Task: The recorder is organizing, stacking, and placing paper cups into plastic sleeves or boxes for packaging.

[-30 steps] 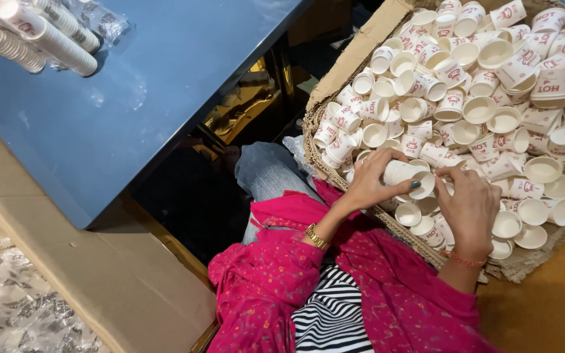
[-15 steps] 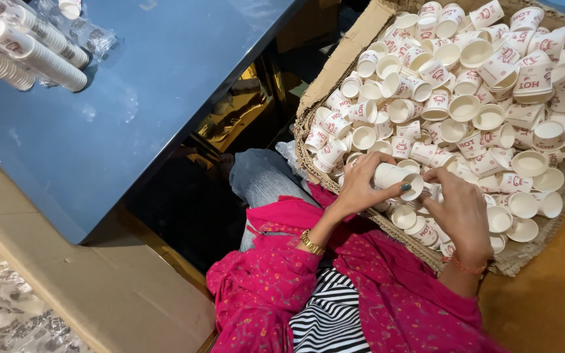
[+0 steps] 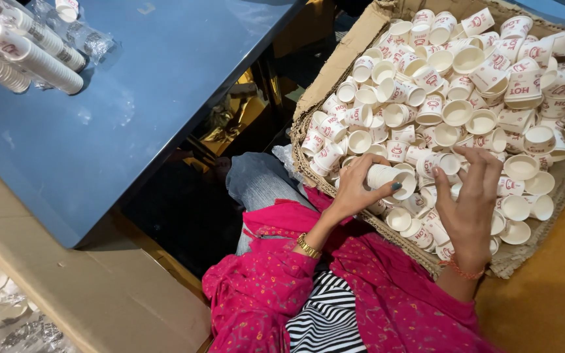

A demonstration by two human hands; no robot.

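Centrally, the left hand (image 3: 354,189) has its grip closed around a short cup stack (image 3: 390,178) laid sideways; the right hand (image 3: 469,202), fingers spread and empty, hovers over loose cups (image 3: 465,98) in the basket (image 3: 302,163), right of frame.

We see our left hand (image 3: 354,189) curled, fingers bent and thumb extended, wrist wearing a gold bracelet, forearm in a pink sleeve. Just to the right of it, our right hand (image 3: 469,206) is raised, palm turned toward the left hand, fingers spread and slightly bent, a red thread around the wrist.
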